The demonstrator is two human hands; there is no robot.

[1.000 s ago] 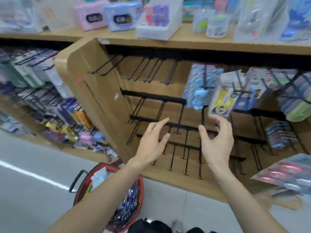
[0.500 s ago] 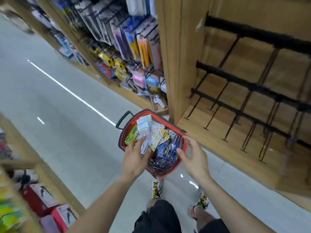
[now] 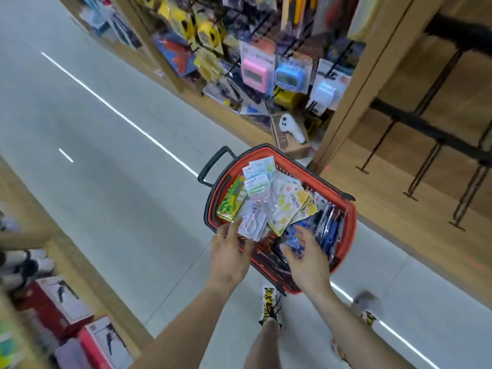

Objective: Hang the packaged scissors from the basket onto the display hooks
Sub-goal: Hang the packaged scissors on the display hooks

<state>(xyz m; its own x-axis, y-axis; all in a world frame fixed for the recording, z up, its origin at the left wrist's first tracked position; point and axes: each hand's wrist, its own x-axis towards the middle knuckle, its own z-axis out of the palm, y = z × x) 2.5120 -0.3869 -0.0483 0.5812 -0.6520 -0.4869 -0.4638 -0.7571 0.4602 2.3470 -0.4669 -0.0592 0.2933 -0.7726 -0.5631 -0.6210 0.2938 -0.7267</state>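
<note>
A red basket (image 3: pixel 348 230) with a black handle stands on the floor in front of my feet, filled with several packaged scissors. My left hand (image 3: pixel 230 253) reaches over its near left rim, fingers spread, thumb touching a white scissors pack (image 3: pixel 253 223). My right hand (image 3: pixel 306 255) hovers open over blue packs (image 3: pixel 330 230) in the basket's near right part, holding nothing. Yellow packs (image 3: pixel 290 209) and a green pack (image 3: pixel 233 199) lie in the middle and left. Black display hooks (image 3: pixel 426 166) jut, bare, from the wooden panel at the right.
A wooden post (image 3: pixel 354 83) separates the hook panel from a full shelf of hanging stationery (image 3: pixel 261 65) behind the basket. The grey aisle floor (image 3: pixel 93 155) stretches left. Red boxes (image 3: pixel 61 302) sit on a low shelf at bottom left.
My view swung down from the hook panel to the basket. Both hands dropped from the hooks into the basket; since half a second ago they moved slightly further over the packs.
</note>
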